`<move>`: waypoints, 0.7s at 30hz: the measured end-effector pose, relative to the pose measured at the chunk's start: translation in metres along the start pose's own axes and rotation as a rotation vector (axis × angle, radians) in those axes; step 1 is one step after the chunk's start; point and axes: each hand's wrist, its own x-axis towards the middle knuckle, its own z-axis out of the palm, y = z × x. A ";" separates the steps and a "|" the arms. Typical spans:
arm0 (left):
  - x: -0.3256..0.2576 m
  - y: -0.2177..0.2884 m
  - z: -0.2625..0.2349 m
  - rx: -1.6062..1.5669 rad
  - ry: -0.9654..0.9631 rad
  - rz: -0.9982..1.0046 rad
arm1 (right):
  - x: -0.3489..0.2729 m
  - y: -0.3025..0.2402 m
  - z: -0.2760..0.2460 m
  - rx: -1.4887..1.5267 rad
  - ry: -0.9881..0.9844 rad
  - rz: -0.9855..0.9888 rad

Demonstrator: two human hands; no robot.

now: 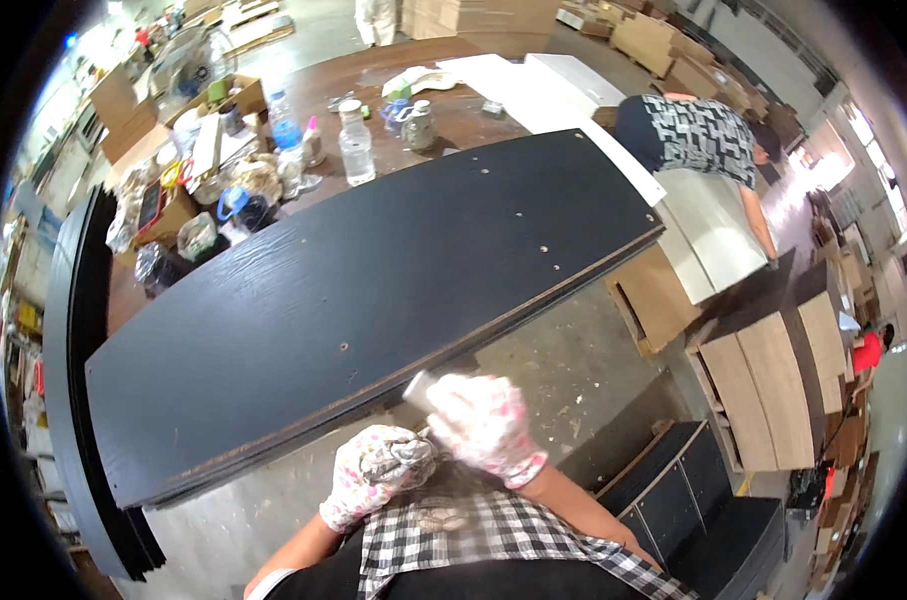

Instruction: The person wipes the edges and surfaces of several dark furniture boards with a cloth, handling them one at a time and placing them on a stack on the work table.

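My left hand [373,478], in a white floral glove, is closed around a crumpled greyish cloth [405,456] in front of my checked apron. Right beside it, my right hand [485,425] wears a matching glove and grips a pale flat-ended tool [418,390]. Motion blurs that tool, so its exact kind does not show. Both hands are just off the near edge of a long black board [373,270] with a curved far side. Small holes or pale specks dot the board, and its near edge shows brown. More boards lie stacked beneath it.
Bottles [356,150], bags and an open box of supplies [235,98] crowd the brown table [323,72] behind the board. Black curved panels [73,340] stand at the left. On the right, a co-worker [698,135] bends over white panels [718,240]; stacked cartons [768,390] and black furniture pieces [688,490] are nearer.
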 end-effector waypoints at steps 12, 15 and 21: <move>-0.103 -0.040 0.008 0.082 0.054 -0.215 | 0.000 -0.079 0.037 0.332 0.020 0.122; -0.112 -0.030 -0.012 0.289 -0.008 -0.078 | -0.001 -0.062 0.032 0.194 0.102 0.251; -0.149 -0.048 -0.045 0.442 -0.133 -0.022 | -0.001 -0.113 0.054 0.070 0.117 0.250</move>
